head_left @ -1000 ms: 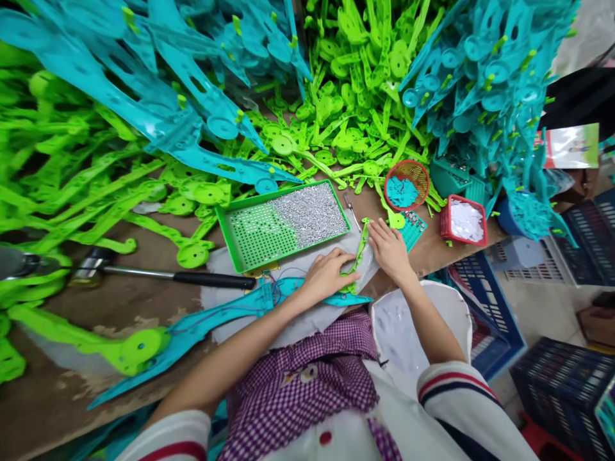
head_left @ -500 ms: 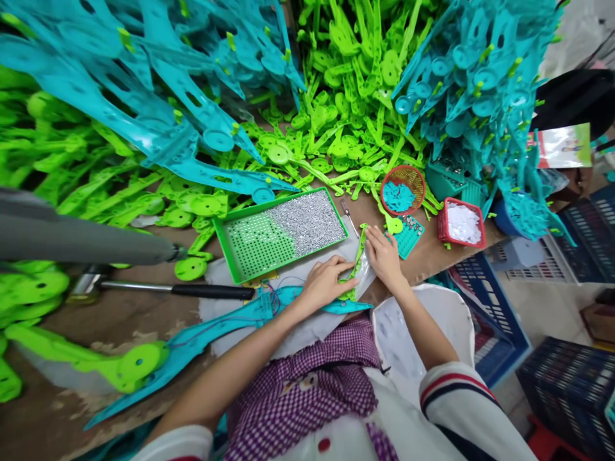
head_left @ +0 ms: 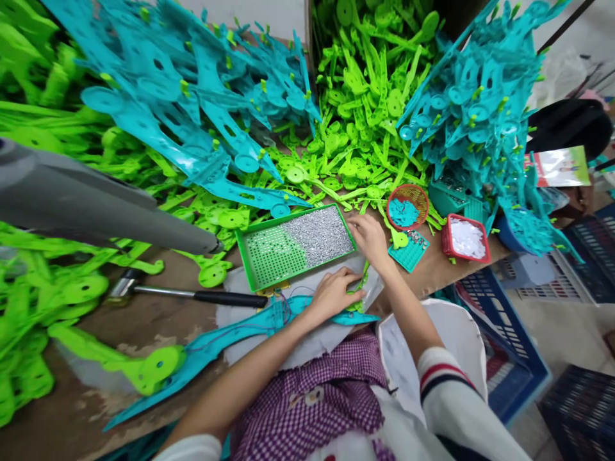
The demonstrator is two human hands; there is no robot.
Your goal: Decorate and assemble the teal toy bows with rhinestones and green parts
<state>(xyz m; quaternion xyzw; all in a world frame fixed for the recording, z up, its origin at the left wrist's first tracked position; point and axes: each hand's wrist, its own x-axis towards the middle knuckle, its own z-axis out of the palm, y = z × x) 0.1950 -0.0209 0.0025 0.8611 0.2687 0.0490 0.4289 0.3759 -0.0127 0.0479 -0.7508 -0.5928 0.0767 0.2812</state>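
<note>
1 LH [head_left: 332,296], 1 RH [head_left: 371,243], 1 grn tray [head_left: 273,256].

Worktop [head_left: 144,317]: brown, surface worn near the front edge at left. Green parts [head_left: 355,169] heaped toward the rear. A sheet [head_left: 312,351] lies near the front edge, overlapped by hammer [head_left: 206,296], blue part [head_left: 225,339] and green tray [head_left: 273,256]. Toward the right end: basket [head_left: 417,202], teal tray [head_left: 406,258], box [head_left: 448,248].

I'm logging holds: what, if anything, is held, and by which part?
The left grip holds the green piece near its lower end; for the right grip, I cannot tell.
</note>
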